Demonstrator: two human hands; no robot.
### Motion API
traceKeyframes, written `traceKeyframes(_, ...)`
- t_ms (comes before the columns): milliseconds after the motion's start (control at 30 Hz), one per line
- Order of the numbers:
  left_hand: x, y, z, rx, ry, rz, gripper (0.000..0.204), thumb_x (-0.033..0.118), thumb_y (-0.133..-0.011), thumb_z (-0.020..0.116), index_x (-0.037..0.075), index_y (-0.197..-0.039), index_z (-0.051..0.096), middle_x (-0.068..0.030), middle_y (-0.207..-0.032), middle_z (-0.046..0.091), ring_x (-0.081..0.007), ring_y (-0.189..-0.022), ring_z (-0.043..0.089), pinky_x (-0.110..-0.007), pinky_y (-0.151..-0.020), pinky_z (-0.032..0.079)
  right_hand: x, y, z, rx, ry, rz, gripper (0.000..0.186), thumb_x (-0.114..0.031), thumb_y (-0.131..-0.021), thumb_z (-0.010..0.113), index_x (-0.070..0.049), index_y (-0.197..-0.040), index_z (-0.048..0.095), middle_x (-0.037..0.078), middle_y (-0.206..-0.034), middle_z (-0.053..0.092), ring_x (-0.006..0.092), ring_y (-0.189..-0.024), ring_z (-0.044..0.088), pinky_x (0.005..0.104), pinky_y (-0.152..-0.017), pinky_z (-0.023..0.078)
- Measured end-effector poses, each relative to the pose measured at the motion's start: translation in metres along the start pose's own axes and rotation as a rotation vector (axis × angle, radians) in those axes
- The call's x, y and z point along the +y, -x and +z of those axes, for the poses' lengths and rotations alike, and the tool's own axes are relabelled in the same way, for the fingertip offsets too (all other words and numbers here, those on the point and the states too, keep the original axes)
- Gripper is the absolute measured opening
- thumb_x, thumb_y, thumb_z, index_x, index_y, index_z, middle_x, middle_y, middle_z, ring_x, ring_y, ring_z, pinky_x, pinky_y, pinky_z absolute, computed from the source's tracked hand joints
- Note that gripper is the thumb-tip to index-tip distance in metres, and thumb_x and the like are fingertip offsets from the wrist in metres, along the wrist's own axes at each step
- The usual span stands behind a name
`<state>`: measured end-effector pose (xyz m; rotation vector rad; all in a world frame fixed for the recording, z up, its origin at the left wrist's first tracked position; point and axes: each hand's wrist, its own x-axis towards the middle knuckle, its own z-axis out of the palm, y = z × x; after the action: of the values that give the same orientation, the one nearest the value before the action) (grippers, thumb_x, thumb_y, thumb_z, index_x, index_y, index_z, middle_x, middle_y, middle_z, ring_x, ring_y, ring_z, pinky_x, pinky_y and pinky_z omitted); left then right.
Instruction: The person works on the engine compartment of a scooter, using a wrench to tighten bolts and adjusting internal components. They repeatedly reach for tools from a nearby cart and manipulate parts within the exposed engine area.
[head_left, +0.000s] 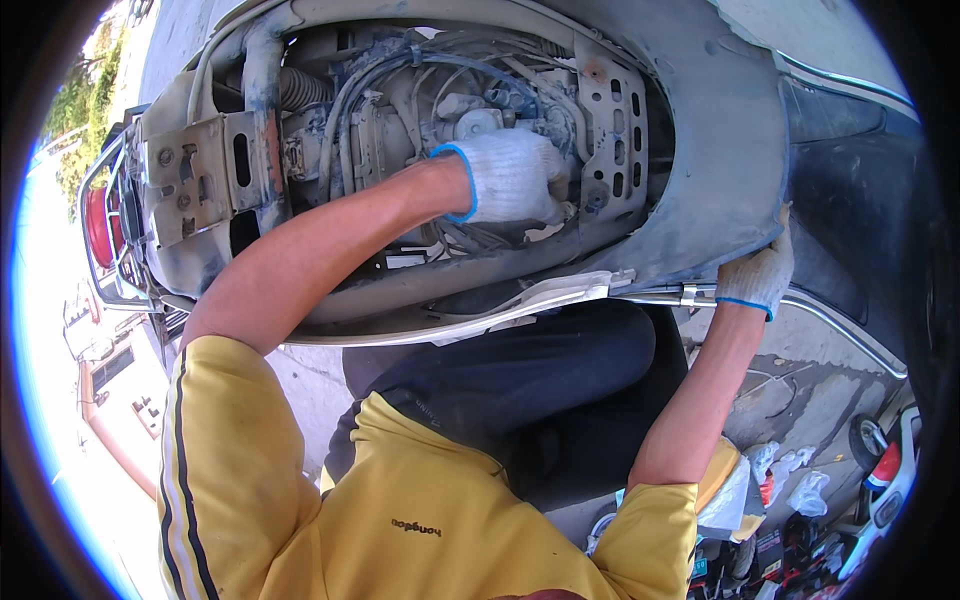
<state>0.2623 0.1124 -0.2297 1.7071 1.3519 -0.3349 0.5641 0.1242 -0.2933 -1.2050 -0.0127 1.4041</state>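
The scooter's underseat bay lies uncovered, with the dusty engine (380,140) and dark hoses (375,75) showing. My left hand (510,178), in a white knit glove with a blue cuff, reaches down into the bay beside a perforated metal bracket (612,135). Its fingers are curled downward, and whatever they hold is hidden under the glove. At the right, my right hand (757,268), gloved the same way, grips the lower edge of the grey body panel (715,190). Most of its fingertips are out of sight against the panel.
A chrome side rail (840,325) runs along the scooter's near side. The red tail light (100,228) and its rack are at the left end. Plastic bags (808,494), loose parts and a small wheel (867,440) lie on the ground at lower right.
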Motion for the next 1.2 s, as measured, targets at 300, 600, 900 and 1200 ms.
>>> traceKeyframes(300,-0.002,-0.002,0.001,-0.007,0.001,-0.004,0.031,0.029,-0.084,0.076,0.006,-0.104,0.08,-0.0146,-0.098,0.079,-0.0309,-0.094,0.075,-0.041,-0.085,0.058,0.002,-0.005,-0.003,-0.008,0.006,0.014,0.032,-0.027,-0.115,0.045,-0.003,-0.112,0.067,0.001,-0.083,0.065,0.0091,-0.068,0.053,0.0253,-0.066,0.046)
traceKeyframes(600,-0.004,-0.002,0.004,0.008,-0.039,-0.001,0.03,0.03,-0.084,0.074,0.008,-0.104,0.08,-0.0131,-0.101,0.079,-0.0311,-0.096,0.075,-0.042,-0.086,0.057,0.001,0.002,0.002,0.056,0.004,-0.014,0.031,-0.023,-0.114,0.045,0.0,-0.117,0.067,0.003,-0.084,0.067,0.0102,-0.069,0.055,0.024,-0.067,0.048)
traceKeyframes(900,-0.005,0.004,-0.001,0.041,-0.21,0.008,0.031,0.034,-0.087,0.069,0.012,-0.106,0.078,-0.0119,-0.1,0.079,-0.0305,-0.1,0.075,-0.045,-0.087,0.056,-0.002,-0.015,-0.014,0.047,0.028,-0.023,0.029,-0.011,-0.11,0.046,0.004,-0.127,0.064,0.011,-0.102,0.072,0.017,-0.094,0.065,0.0311,-0.092,0.052)
traceKeyframes(1200,0.044,0.034,-0.051,0.423,-0.439,0.224,0.019,0.014,-0.086,0.063,0.004,-0.096,0.076,-0.0205,-0.091,0.076,-0.041,-0.087,0.076,-0.052,-0.074,0.059,-0.012,-0.07,-0.093,-0.552,-0.153,-0.019,0.034,-0.03,-0.11,0.057,-0.003,-0.129,0.063,-0.001,-0.101,0.062,0.0113,-0.083,0.056,0.0305,-0.081,0.046)
